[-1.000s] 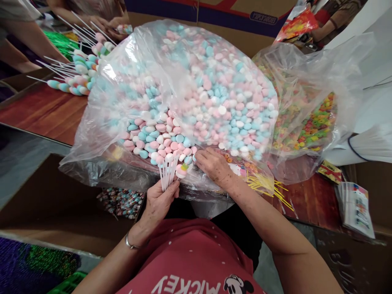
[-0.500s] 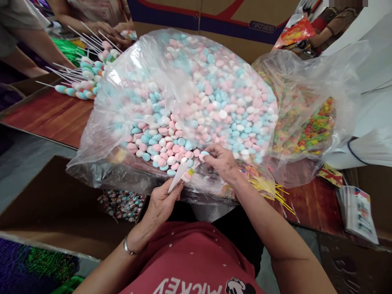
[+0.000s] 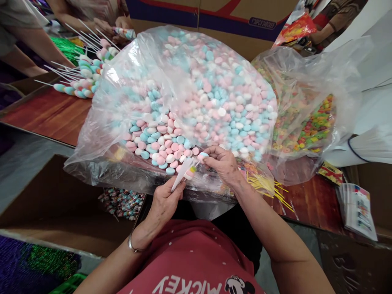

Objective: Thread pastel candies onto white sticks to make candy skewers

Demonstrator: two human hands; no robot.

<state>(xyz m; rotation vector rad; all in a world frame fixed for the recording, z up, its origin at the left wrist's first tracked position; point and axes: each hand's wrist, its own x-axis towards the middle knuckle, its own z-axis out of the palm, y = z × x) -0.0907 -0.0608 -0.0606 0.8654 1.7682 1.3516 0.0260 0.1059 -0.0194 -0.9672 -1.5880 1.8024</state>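
My left hand (image 3: 165, 201) is closed around a bunch of white sticks (image 3: 181, 174). A few candies (image 3: 190, 173), pink, white and yellow-green, are threaded on a stick beside the bunch. My right hand (image 3: 223, 164) pinches a blue, white and pink candy (image 3: 202, 157) between thumb and fingertips, close to the tips of the sticks. Just beyond both hands, a large clear plastic bag (image 3: 101, 118) lies with its mouth toward me. Loose pink, blue and white candies (image 3: 167, 143) show at its opening.
Finished candy skewers (image 3: 88, 73) are piled at the left on the wooden table (image 3: 52, 114). A second bag (image 3: 306, 118) of colourful ring candies lies right, near yellow sticks (image 3: 283, 198) and printed packets (image 3: 358, 212). A cardboard box (image 3: 61, 196) stands lower left. Other people's hands (image 3: 113, 28) work opposite.
My right hand's candy has stayed near the stick tips, now slightly closer. My left hand has shifted slightly right. Across the table, another person's hands have moved with a candy skewer.
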